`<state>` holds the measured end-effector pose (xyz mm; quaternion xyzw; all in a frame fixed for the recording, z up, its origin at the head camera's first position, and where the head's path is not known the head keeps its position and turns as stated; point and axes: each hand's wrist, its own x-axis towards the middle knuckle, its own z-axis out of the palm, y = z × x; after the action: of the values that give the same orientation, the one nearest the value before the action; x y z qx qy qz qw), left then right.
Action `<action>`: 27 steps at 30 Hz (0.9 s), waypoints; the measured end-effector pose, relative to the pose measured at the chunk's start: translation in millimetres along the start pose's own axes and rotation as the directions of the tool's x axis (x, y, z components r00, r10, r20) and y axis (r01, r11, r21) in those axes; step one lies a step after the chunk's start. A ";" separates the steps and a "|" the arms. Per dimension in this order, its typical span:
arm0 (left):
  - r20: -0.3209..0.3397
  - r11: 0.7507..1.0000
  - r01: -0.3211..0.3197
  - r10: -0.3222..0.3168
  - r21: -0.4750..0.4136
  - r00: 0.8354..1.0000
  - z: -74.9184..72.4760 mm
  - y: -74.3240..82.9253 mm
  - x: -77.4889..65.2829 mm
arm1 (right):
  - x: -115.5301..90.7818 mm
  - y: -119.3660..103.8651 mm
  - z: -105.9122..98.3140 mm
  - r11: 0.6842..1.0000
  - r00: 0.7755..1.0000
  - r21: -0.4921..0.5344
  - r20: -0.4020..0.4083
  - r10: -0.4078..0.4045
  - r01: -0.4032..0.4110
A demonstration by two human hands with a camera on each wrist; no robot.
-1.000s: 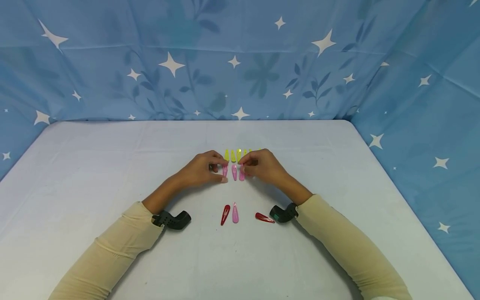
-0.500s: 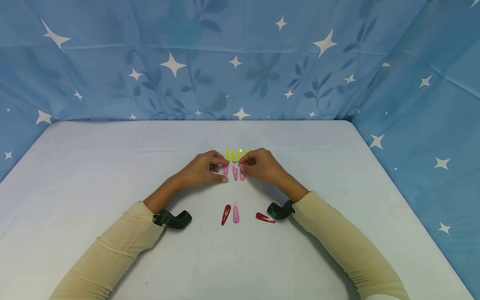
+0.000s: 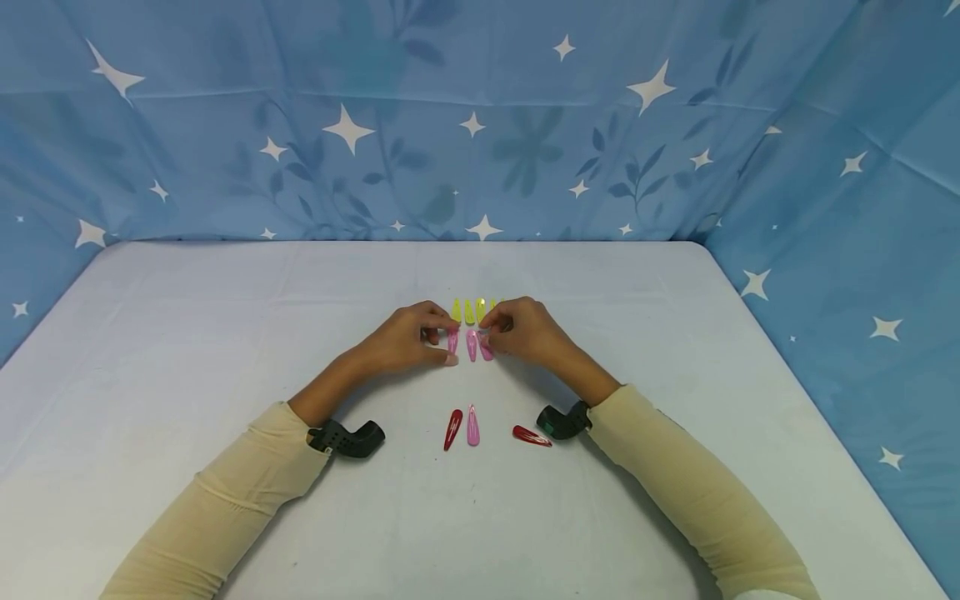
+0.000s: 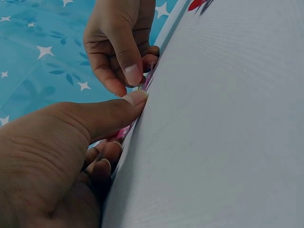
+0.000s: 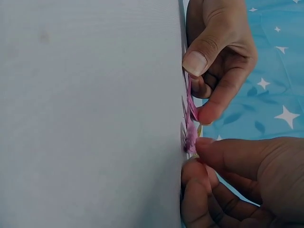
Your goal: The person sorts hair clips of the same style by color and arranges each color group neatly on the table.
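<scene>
My left hand [image 3: 405, 337] spans a pink snap hair clip [image 3: 453, 342], thumb at its near end and index finger at its far end. A second pink hair clip [image 3: 472, 346] lies upright between the two hands. My right hand [image 3: 525, 333] pinches a third pink hair clip [image 3: 487, 353], whose near end leans to the right. Thumb and index finger cover that clip's upper part. In the right wrist view, pink clips [image 5: 191, 135] show edge-on at the fingertips. Just beyond the pink row stands a row of several yellow hair clips [image 3: 469, 312], partly hidden by the right hand.
Nearer on the white table [image 3: 375, 517] lie a red hair clip [image 3: 453, 430], a pink one [image 3: 473, 426] beside it, and another red clip [image 3: 532, 436] close to the right wrist camera [image 3: 562, 422]. A blue starred curtain [image 3: 420, 150] hangs behind and along the right.
The pink clip in my right hand has turned from upright to slanted, its near end swinging right. My left hand and the loose clips hold their places.
</scene>
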<state>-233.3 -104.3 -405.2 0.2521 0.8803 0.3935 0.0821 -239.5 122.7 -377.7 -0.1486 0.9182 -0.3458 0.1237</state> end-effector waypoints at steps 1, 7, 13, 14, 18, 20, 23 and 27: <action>0.000 1.000 0.000 0.000 0.000 1.000 0.3 -0.2 0.2 | -1.1 0.0 -0.5 1.000 1.000 0.007 0.004 0.003 -0.003; -0.003 1.000 0.004 -0.004 0.000 1.000 0.4 0.9 0.2 | -7.2 1.4 -3.1 0.999 0.999 0.049 0.032 0.013 -0.014; -0.006 1.000 0.001 -0.001 0.001 1.000 0.1 2.1 -0.4 | -10.8 1.1 -2.0 0.995 0.998 0.097 0.046 -0.033 0.029; -0.005 1.000 -0.001 0.001 -0.002 1.000 -0.1 2.4 -0.7 | -10.8 1.1 -1.4 0.994 0.998 0.099 0.046 -0.039 0.034; -0.005 1.000 -0.010 0.010 -0.005 1.000 -0.6 3.9 -1.4 | -12.0 0.4 -0.7 0.994 0.998 0.104 0.037 -0.048 0.044; -0.005 1.000 -0.015 0.015 -0.005 1.000 -0.7 3.9 -1.8 | -12.6 0.6 -0.4 0.995 0.998 0.089 0.025 -0.056 0.053; -0.006 1.000 -0.016 0.016 -0.006 1.000 -0.7 3.8 -1.9 | -14.8 0.6 -0.5 0.995 0.997 0.064 0.005 -0.073 0.073; -0.004 1.000 -0.006 0.006 -0.005 1.000 -0.9 3.7 -1.5 | -20.1 1.0 -0.3 0.994 0.996 0.051 0.008 -0.094 0.094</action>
<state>-231.0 -103.6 -402.0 0.2535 0.8786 0.3967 0.0797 -221.2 130.8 -375.6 -0.1901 0.9005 -0.3736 0.1156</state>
